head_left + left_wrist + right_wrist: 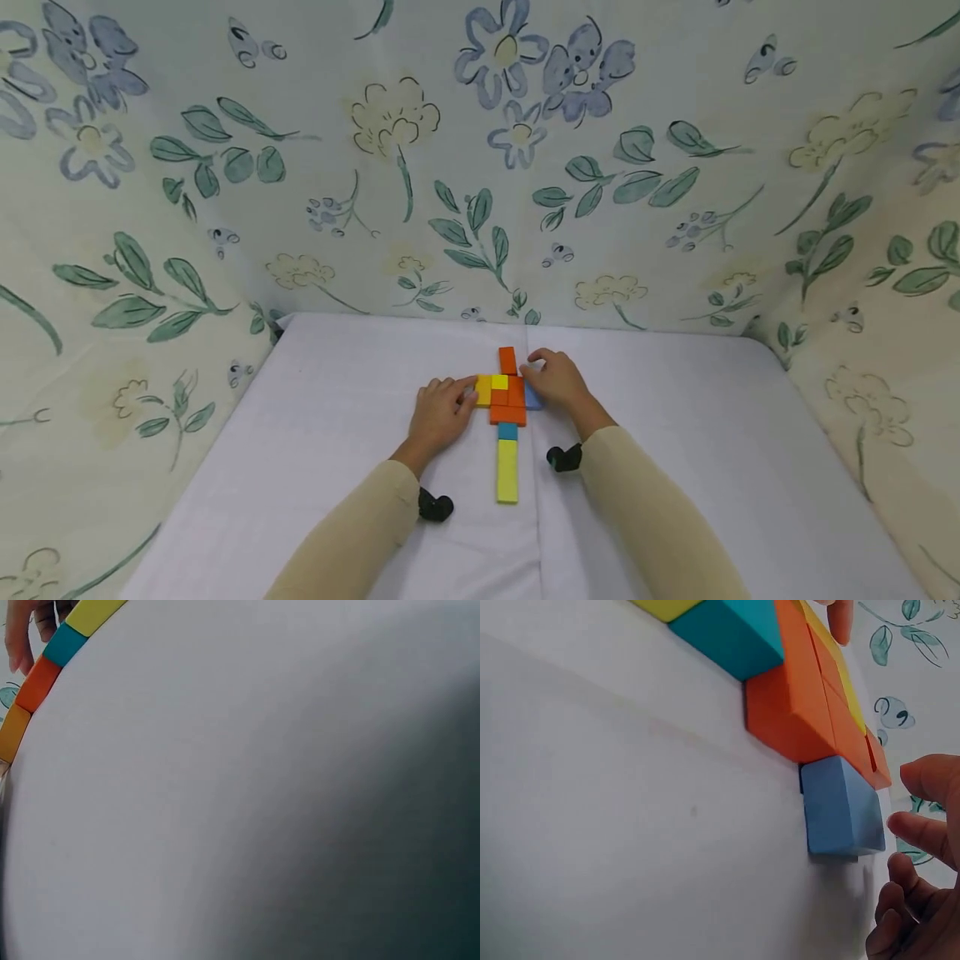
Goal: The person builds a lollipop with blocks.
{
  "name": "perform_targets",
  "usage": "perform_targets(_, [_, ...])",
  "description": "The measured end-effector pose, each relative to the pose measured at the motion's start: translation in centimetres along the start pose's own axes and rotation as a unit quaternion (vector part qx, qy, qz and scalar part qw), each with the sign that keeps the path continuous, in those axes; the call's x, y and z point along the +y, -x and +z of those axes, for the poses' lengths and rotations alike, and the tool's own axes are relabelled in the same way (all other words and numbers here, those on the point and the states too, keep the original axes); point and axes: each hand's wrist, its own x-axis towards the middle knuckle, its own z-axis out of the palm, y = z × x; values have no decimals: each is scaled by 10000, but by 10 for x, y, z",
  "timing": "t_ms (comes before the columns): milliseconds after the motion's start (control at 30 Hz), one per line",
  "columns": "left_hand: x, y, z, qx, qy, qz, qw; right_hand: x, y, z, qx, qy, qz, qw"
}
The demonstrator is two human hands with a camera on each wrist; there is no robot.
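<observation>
Coloured blocks lie flat together on the white cloth. At their centre are several orange blocks (pixel 508 414) with a small yellow block (pixel 499 382). A golden-yellow block (pixel 483 392) is on the left and a blue block (pixel 836 806) on the right. Below run a teal block (pixel 507 431) and a long pale-yellow block (pixel 507 471); one orange block (pixel 507 360) sticks out at the top. My left hand (pixel 438 412) rests beside the golden-yellow block, its index fingertip touching it. Beside the blue block, my right hand (pixel 558 385) has loosely bent fingers, apart from it in the right wrist view.
A white cloth (pixel 337 417) covers the table. Floral fabric (pixel 480 233) hangs behind it and along both sides. Black devices (pixel 435 505) sit at both wrists, below the beige sleeves (pixel 360 517).
</observation>
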Motion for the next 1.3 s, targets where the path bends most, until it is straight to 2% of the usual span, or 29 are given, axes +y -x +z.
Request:
perform_targets(167, [3,-2,1,-20,7,-15,10000,-16,-10,0,-95,61,70,9999])
perform_targets(400, [4,-4,2,-2,-13,-28,10000,-26,-21,0,-219,222,122,9994])
perform_targets(600, [5,-3,4,-1,-24,-44,10000,-28,-31,-2,-312,164,43,9994])
perform_targets(867, [5,-3,5,-89,-113,-68,9999,-27,-39,-6,-519,479,-30,9975])
perform_targets(1133, [4,-2,1,-131,-162,-75,9998,-21,-45,-10,-969,583,-380,9929])
perform_targets(1300, [1,-1,0,-79,-178,-82,9998,-14,-50,-13,-1434,338,-447,9881])
